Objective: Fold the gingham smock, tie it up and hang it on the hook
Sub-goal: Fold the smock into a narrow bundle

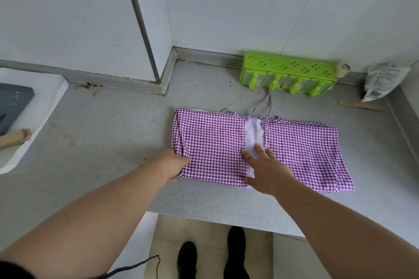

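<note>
1. Pinching the smock's left edge, the left hand (pixel 173 166) has its fingers tucked at the cloth's near-left corner; the right hand (pixel 266 171) lies flat with fingers spread, pressing on the pale strip in the middle.
2. Folded into a wide band, the gingham smock (pixel 301 154) lies flat near the counter's front edge, its long axis running left to right across the person's front.
3. Its tie strings (pixel 264 103) trail from the top middle toward the back of the counter, away from both hands.
4. Judging by this, the next fold likely brings the left half over to the right, hinging on the line the right hand pins; the left hand is placed to lift, and the right half lies beyond the right hand.
5. Behind the smock, a green rack (pixel 288 72) stands against the wall, with a packet (pixel 383 81) at the back-right corner.
6. A white tray (pixel 48 102) sits at the left edge of the counter (pixel 102 142).
7. No hook is in view.
</note>
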